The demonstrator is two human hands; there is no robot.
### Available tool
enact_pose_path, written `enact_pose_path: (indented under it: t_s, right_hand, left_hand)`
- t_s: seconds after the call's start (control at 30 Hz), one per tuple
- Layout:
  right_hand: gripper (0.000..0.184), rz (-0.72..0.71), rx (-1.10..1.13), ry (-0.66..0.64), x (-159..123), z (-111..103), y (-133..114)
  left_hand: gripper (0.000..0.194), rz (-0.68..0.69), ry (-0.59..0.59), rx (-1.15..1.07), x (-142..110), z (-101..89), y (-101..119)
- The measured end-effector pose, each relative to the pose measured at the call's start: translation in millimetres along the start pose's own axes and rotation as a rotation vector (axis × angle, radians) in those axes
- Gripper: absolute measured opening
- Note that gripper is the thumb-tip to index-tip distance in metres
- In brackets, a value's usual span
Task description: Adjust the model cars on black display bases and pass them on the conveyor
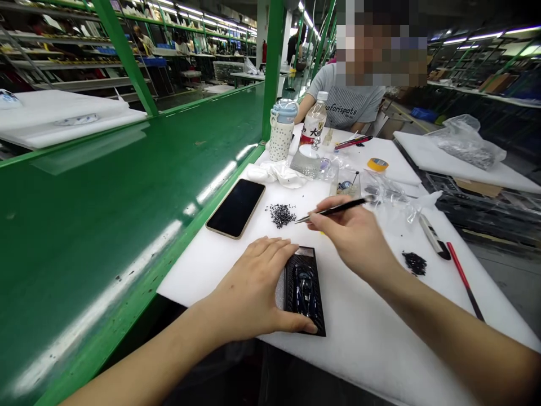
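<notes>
Tweezers [343, 207], one; model car [305, 286], one

A dark model car [305, 282] on a black base [320, 326] is held by the left hand [257, 287]; tweezers [340, 209] are held in the right hand [353, 234].
The base is spanned from far end to near end by the left hand, and the tweezers' tips are poised just beside a pile of tiny black parts [282, 215]. Left of the pile, a phone [235, 208] is laid on white foam [359, 338]; beyond, a cup [281, 138] and a bottle [313, 123] are seen. At right, a knife [434, 235] and a red-black stick [464, 276] are placed near dark scraps [415, 263].
</notes>
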State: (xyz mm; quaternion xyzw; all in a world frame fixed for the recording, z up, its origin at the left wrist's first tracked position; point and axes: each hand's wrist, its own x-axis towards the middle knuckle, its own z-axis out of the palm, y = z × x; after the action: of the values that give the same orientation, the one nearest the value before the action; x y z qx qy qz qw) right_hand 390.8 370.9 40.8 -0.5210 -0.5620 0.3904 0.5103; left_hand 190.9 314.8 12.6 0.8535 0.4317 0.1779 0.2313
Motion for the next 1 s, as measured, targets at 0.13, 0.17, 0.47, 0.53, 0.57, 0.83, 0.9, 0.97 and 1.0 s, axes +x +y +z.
enact_pose_path:
  t_s: [0.13, 0.17, 0.47, 0.53, 0.57, 0.83, 0.9, 0.97, 1.0]
  right_hand:
    - [0.022, 0.202, 0.085, -0.067, 10, 31, 15]
    - [0.023, 0.201, 0.076, -0.065, 8, 33, 18]
    - [0.033, 0.261, 0.001, -0.081, 3, 31, 24]
    - [0.033, 0.260, -0.001, -0.073, 3, 32, 23]
    - [0.034, 0.257, 0.002, -0.067, 2, 32, 22]
    - [0.032, 0.063, 0.050, -0.012, -5, 18, 16]
    - [0.031, 0.014, 0.059, 0.017, -7, 16, 16]
    - [0.029, -0.033, 0.057, 0.060, -8, 16, 17]
    - [0.028, -0.045, 0.062, 0.078, -8, 16, 18]
  left_hand:
    - [0.108, 0.067, 0.047, -0.025, 0, 2.4, -3]
    - [0.106, 0.088, 0.066, -0.031, 0, 3.0, -3]
    - [0.098, 0.138, 0.117, -0.046, -1, 8.6, -8]
    - [0.099, 0.137, 0.115, -0.047, -1, 8.5, -7]
    - [0.099, 0.138, 0.115, -0.051, -1, 7.9, -7]
    - [0.056, -0.031, 0.235, -0.251, -3, -0.9, -6]
    - [0.030, -0.087, 0.308, -0.222, -3, 1.3, -8]
    - [0.033, -0.116, 0.320, -0.092, -2, 5.0, -9]
    - [0.036, -0.122, 0.302, -0.002, -1, 6.8, -9]
